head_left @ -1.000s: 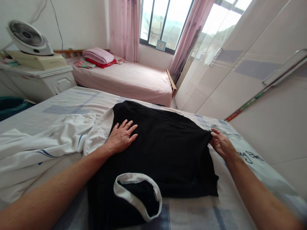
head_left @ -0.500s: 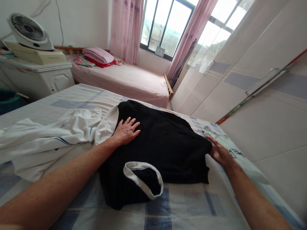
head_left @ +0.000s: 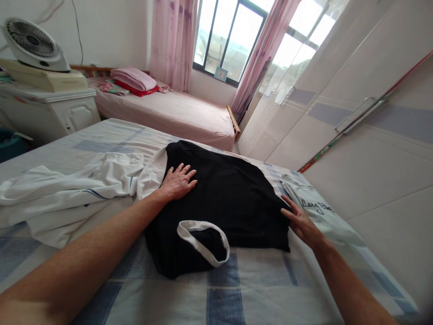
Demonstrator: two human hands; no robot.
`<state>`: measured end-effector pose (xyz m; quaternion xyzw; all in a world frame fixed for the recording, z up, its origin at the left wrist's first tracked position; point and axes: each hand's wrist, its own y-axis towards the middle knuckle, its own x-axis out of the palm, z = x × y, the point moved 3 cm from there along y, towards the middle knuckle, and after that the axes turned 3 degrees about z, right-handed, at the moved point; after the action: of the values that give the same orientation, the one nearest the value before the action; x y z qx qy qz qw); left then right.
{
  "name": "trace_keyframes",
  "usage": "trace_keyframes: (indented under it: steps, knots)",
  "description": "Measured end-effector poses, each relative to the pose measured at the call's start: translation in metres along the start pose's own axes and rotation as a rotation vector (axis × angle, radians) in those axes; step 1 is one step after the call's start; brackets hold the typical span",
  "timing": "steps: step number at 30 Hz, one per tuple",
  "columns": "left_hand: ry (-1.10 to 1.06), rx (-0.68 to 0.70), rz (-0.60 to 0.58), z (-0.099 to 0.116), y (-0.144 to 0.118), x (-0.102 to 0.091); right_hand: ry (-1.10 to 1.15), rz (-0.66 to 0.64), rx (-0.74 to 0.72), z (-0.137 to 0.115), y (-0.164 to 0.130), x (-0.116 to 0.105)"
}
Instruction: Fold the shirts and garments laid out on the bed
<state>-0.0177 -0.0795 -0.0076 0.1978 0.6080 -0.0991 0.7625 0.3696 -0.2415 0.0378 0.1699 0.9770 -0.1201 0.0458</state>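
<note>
A black shirt (head_left: 230, 198) with a white collar band (head_left: 203, 239) lies folded flat on the bed in front of me. My left hand (head_left: 177, 181) rests palm down on its left part, fingers spread. At the shirt's right edge, my right hand (head_left: 299, 221) touches the fabric with open fingers. Neither hand grips anything. A white garment with blue stripes (head_left: 67, 194) lies crumpled just left of the shirt, partly under its edge.
The bed has a white and blue checked sheet (head_left: 237, 284). A second bed with a pink sheet (head_left: 176, 113) and folded pink bedding stands behind. A fan (head_left: 30, 40) sits on a white cabinet at the left. White wardrobe doors (head_left: 338, 104) run along the right.
My right hand slid from the shirt's far right edge back toward me along that edge. The view shifted back, showing more of the sheet in front. My left hand stayed flat on the shirt.
</note>
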Motion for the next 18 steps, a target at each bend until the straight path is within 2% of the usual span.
trace_keyframes:
  steps: [2,5,10,16,18]
  knots:
    - [0.005,-0.002,-0.008,0.000,0.000,-0.001,0.007,0.036,0.003,0.005,-0.007,0.000]
    - [0.013,-0.003,-0.006,0.001,-0.001,-0.002,-0.016,0.148,0.071,0.013,-0.008,-0.014]
    - [0.031,0.004,0.001,0.000,-0.001,-0.002,-0.071,0.156,0.120,0.014,0.006,-0.032]
    - [0.065,0.020,0.006,0.000,-0.001,-0.002,0.059,0.086,0.125,0.007,0.042,-0.022]
    - [0.080,0.026,0.016,-0.001,0.000,-0.001,0.036,0.088,0.081,0.004,0.053,-0.017]
